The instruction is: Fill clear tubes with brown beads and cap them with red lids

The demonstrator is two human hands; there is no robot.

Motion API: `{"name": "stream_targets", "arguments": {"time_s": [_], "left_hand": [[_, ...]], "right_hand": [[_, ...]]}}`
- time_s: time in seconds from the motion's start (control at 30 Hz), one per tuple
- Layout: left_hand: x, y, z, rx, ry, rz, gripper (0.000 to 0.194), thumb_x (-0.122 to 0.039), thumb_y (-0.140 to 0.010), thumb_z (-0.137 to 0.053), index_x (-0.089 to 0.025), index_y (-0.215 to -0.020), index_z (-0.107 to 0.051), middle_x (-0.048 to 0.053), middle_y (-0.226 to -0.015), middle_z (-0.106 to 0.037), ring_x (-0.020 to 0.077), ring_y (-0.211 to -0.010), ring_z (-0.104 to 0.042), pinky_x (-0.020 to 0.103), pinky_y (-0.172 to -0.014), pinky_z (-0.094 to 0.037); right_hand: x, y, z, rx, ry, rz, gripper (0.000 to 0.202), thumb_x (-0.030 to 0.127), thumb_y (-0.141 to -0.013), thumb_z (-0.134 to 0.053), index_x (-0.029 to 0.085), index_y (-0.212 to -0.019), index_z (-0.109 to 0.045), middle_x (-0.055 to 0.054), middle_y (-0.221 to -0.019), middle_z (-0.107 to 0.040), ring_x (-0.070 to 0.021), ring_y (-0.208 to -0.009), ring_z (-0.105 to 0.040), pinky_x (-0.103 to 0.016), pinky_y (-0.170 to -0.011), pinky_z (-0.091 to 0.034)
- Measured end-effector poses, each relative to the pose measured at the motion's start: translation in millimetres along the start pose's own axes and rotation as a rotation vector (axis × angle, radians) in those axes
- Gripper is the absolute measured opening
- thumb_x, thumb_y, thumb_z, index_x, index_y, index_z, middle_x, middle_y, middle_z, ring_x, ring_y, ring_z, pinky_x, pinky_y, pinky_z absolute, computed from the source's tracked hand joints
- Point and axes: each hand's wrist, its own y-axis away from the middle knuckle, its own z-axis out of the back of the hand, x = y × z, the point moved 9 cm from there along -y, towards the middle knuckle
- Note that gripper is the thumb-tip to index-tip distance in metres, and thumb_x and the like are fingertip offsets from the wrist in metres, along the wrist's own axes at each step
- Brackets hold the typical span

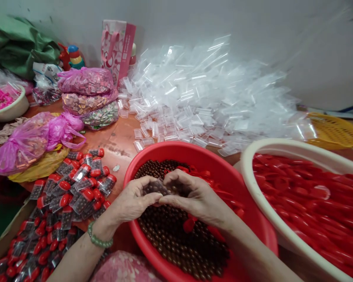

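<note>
Over a red basin (176,148) of dark brown beads (188,243) and red plastic pieces, both hands meet. A small clear case filled with dark beads (155,188) is pinched between the thumb and fingers of my left hand (135,197), which has a green bead bracelet (100,236) at its wrist. My right hand (194,196) curls against the case's right side, thumb tip touching the left thumb; its fingertips are partly hidden and blurred. Loose red caps (190,223) lie on the beads below.
Filled red-capped cases (82,188) are heaped at the left. Clear empty cases (194,94) pile up behind the basin. A cream tub (297,143) of red parts stands right. Pink bags (85,84), a gift bag (116,51) and a yellow basket (335,129) lie farther back.
</note>
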Motion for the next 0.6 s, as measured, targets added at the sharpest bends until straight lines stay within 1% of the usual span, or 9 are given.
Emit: {"name": "stream_targets", "arguments": {"time_s": [0.1, 0.2, 0.27, 0.4, 0.5, 0.6], "left_hand": [[1.2, -0.9, -2.3, 0.038, -0.012, -0.002, 0.015, -0.020, -0.076, -0.064, -0.014, -0.089, -0.059, 0.001, -0.086, -0.059, 0.0125, -0.082, -0.054, 0.025, -0.078, -0.041], [4.8, -2.0, -2.2, 0.047, -0.031, 0.012, 0.015, -0.020, -0.076, -0.063, -0.014, -0.088, -0.057, 0.002, -0.088, -0.059, 0.0140, -0.085, -0.055, 0.027, -0.079, -0.040], [6.4, -2.5, -1.7, 0.045, -0.036, 0.020, 0.015, -0.020, -0.076, -0.063, -0.014, -0.088, -0.056, 0.002, -0.088, -0.060, 0.0143, -0.084, -0.055, 0.027, -0.079, -0.040], [5.1, -2.8, -2.9, 0.053, -0.012, 0.013, 0.016, -0.021, -0.075, -0.063, -0.014, -0.087, -0.055, 0.002, -0.088, -0.060, 0.0134, -0.083, -0.054, 0.027, -0.079, -0.039], [4.0, -2.5, -2.9, 0.051, -0.016, 0.010, 0.016, -0.021, -0.075, -0.063, -0.015, -0.087, -0.055, 0.002, -0.087, -0.059, 0.0131, -0.082, -0.053, 0.027, -0.077, -0.039], [4.5, -2.4, -2.5, 0.050, -0.050, 0.012, 0.015, -0.020, -0.074, -0.063, -0.015, -0.087, -0.056, 0.001, -0.085, -0.058, 0.0128, -0.080, -0.052, 0.027, -0.078, -0.038]], "right_hand": [[-6.0, -1.5, -2.0, 0.012, -0.070, -0.042, 0.035, 0.048, -0.075, -0.073, 0.020, -0.076, -0.052, 0.005, -0.065, -0.046, -0.0094, -0.057, -0.041, -0.022, -0.052, -0.036], [-8.6, -3.4, -7.4, 0.067, -0.095, -0.065, 0.034, 0.048, -0.075, -0.073, 0.020, -0.079, -0.055, 0.005, -0.067, -0.048, -0.0098, -0.060, -0.041, -0.023, -0.055, -0.035], [-10.1, -4.0, -10.1, 0.089, -0.113, -0.082, 0.035, 0.048, -0.074, -0.074, 0.020, -0.077, -0.053, 0.005, -0.066, -0.047, -0.0095, -0.059, -0.040, -0.023, -0.054, -0.034], [-12.0, -3.7, -9.2, 0.053, -0.152, -0.096, 0.039, 0.046, -0.072, -0.076, 0.020, -0.070, -0.047, 0.007, -0.063, -0.041, -0.0087, -0.058, -0.037, -0.022, -0.053, -0.031], [-11.7, -3.3, -8.9, 0.052, -0.126, -0.093, 0.039, 0.047, -0.073, -0.075, 0.020, -0.068, -0.047, 0.007, -0.062, -0.041, -0.0089, -0.058, -0.037, -0.022, -0.053, -0.031], [-9.1, -2.9, -10.5, 0.099, -0.066, -0.079, 0.038, 0.046, -0.075, -0.073, 0.019, -0.067, -0.047, 0.006, -0.062, -0.042, -0.0093, -0.059, -0.037, -0.023, -0.054, -0.032]]}}
